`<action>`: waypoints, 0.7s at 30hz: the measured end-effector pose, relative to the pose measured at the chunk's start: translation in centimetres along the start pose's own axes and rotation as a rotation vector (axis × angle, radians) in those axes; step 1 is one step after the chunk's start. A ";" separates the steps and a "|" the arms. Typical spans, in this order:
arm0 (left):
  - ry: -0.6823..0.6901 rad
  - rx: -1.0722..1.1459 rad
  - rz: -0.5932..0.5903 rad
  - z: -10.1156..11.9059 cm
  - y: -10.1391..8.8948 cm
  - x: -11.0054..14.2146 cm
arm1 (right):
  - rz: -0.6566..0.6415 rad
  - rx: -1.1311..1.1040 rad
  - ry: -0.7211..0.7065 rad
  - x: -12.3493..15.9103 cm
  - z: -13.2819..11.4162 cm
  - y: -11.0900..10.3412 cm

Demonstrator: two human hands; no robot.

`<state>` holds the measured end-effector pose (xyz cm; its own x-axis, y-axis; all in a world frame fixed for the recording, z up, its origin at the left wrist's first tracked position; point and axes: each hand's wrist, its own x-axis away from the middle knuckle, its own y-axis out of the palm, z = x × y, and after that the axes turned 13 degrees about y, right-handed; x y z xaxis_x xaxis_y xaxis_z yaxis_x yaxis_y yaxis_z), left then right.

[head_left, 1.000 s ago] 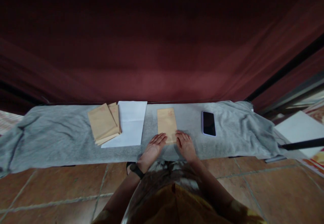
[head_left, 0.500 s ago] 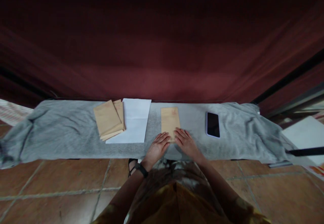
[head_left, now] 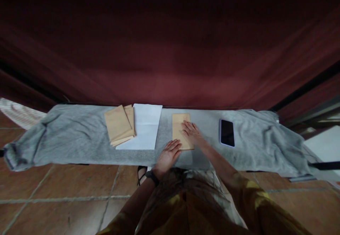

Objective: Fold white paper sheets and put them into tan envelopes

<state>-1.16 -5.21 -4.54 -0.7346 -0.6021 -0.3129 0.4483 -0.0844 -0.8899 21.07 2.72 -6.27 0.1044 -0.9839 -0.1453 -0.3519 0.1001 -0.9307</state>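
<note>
Envelope (head_left: 176, 130): brown paper, lying flat on the grey cloth (head_left: 71, 136), straight in front of the person, between white sheet and phone. Long side runs away from the body. Both hands on it.
Right hand (head_left: 191, 132): has moved up from the near corner to about mid-envelope. Open, palm down, fingers fairly straight and a bit apart, coming in over the right edge. Nothing gripped.
Left hand (head_left: 167, 157): stays at the near-left corner, fingertips on the paper. Open, flat, fingers close together; no pinch visible.
Contact: now two separate spots, near corner and middle, instead of both near corners. Reads as left steadying, right smoothing or pressing; can't tell how hard. Far end is uncovered.
Stack (head_left: 117, 123): several more brown envelopes, loosely fanned, to the left, overlapping the left part of the white sheet (head_left: 146, 130). Untouched.
Phone (head_left: 227, 133): face up, screen dark, right of the envelope, apart from the hands.
Contents: can't tell whether anything is inside the envelope.
</note>
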 end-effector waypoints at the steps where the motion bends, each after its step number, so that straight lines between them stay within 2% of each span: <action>1: 0.001 0.000 0.000 0.0 0.0 0.0 | 0.004 0.002 0.021 -0.5 -0.1 0.1; 8: 0.009 0.004 0.030 0.0 0.1 0.0 | -0.051 0.093 0.108 -2.0 -0.5 0.3; 21: 0.011 -0.002 0.050 0.1 0.1 0.0 | -0.018 0.146 -0.025 2.1 -1.2 -0.1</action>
<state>-1.02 -5.30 -4.57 -0.7169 -0.5970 -0.3601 0.4830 -0.0528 -0.8740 20.19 0.47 -6.13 0.1330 -0.9819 -0.1348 -0.2109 0.1049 -0.9719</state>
